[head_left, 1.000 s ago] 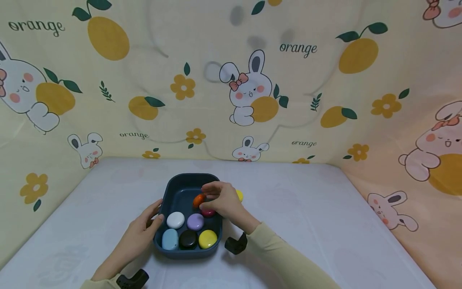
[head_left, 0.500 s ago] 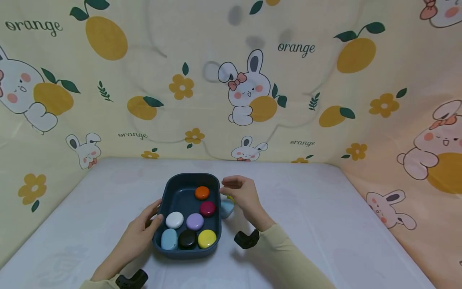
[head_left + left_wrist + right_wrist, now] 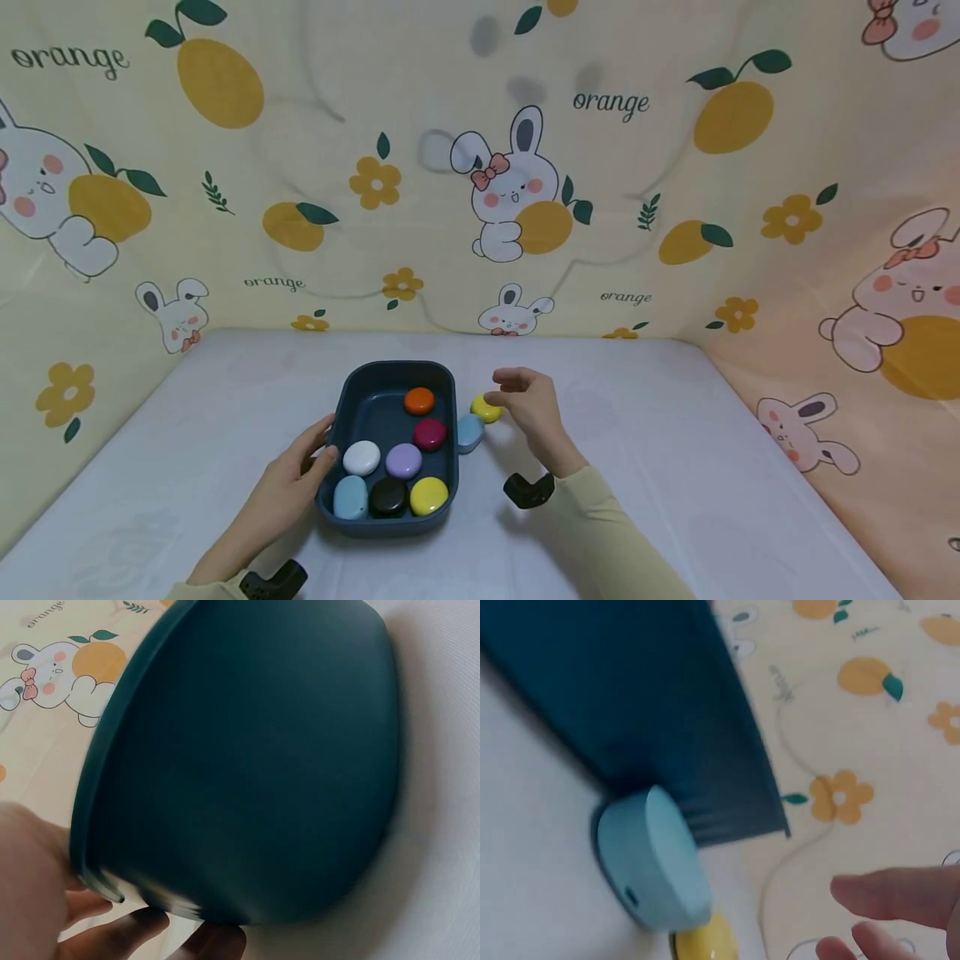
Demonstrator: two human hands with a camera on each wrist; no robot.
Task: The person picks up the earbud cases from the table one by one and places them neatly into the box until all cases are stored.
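Observation:
A dark blue tray (image 3: 450, 392) sits on the white table and holds several smooth pebbles, among them an orange pebble (image 3: 419, 401) at the far end and a magenta pebble (image 3: 430, 433). My left hand (image 3: 300, 467) grips the tray's left rim, thumb on the edge, fingers against the tray's outer wall (image 3: 247, 765). Just right of the tray lie a light blue pebble (image 3: 470, 432) (image 3: 656, 862) and a yellow pebble (image 3: 486, 408) (image 3: 705, 946). My right hand (image 3: 525, 400) hovers beside the yellow pebble, its fingers (image 3: 885, 896) loosely curled and holding nothing.
White (image 3: 362, 457), purple (image 3: 403, 461), light blue (image 3: 351, 497), black (image 3: 388, 497) and yellow (image 3: 429, 495) pebbles fill the tray's near end. Printed cloth walls (image 3: 525, 167) close the table in at the back and on both sides.
My right hand let go of the orange pebble at the tray's far end, then drew out to the right, uncovering the two pebbles beside the tray. The left hand stayed on the rim.

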